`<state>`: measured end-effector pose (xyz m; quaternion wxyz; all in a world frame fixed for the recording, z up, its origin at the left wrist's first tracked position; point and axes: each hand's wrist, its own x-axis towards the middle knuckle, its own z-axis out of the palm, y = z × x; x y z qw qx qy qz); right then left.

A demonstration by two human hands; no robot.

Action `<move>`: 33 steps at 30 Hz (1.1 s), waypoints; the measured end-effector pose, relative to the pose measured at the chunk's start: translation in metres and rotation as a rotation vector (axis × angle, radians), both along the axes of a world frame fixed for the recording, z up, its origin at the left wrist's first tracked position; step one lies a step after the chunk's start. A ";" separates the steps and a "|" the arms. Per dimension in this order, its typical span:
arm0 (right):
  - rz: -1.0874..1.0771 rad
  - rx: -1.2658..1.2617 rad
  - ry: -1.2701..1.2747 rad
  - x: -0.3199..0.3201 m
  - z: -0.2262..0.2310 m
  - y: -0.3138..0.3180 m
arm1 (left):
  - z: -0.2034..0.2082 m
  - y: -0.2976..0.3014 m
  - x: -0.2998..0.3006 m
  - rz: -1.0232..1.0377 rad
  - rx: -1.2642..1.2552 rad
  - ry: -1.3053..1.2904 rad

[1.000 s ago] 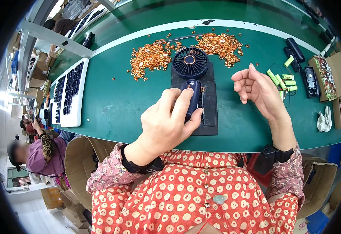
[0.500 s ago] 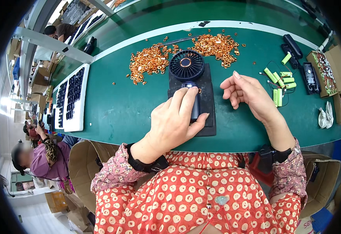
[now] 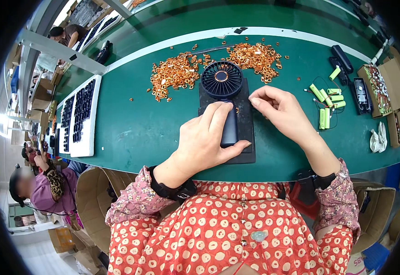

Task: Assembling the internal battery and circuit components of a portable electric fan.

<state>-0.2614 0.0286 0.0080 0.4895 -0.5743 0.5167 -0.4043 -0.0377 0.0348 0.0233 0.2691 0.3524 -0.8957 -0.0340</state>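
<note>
A dark blue handheld fan (image 3: 221,76) with a round black grille and a copper-coloured ring at its centre lies on a black mat (image 3: 243,153). My left hand (image 3: 203,137) is wrapped over the fan's handle, fingers along its upper part and thumb across its lower end. To the right of the fan, beside the mat's edge, hovers my right hand (image 3: 280,110), thumb and forefinger brought together. Anything between those fingertips is too small to make out. A small orange ring-like piece (image 3: 237,110) shows beside the handle.
Small orange ring-like pieces lie in a left pile (image 3: 174,75) and a right pile (image 3: 257,59). Green battery cells (image 3: 330,98) with wires, dark fan casings (image 3: 361,94) and an open carton (image 3: 377,87) are on the right. A white tray (image 3: 87,119) of dark parts stands left.
My right hand has moved left toward the fan, and its spread fingers have closed into a pinch. The light-coloured spot at the fan's neck no longer shows. My left hand stays on the handle.
</note>
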 end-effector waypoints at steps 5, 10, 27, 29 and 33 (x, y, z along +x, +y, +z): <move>0.061 -0.240 0.343 0.015 -0.006 -0.019 | 0.000 0.000 0.004 -0.014 0.010 0.033; 0.099 -0.239 0.421 0.022 -0.007 -0.024 | -0.005 -0.006 0.024 -0.036 0.529 0.358; 0.082 -0.151 0.367 0.023 0.000 -0.024 | 0.013 -0.020 0.033 -0.265 1.775 1.593; 0.058 -0.112 0.327 0.015 0.003 -0.020 | 0.022 -0.017 0.023 -0.193 1.806 1.621; -0.061 -0.288 0.260 -0.011 0.022 0.004 | 0.033 -0.010 0.008 -0.306 1.863 1.581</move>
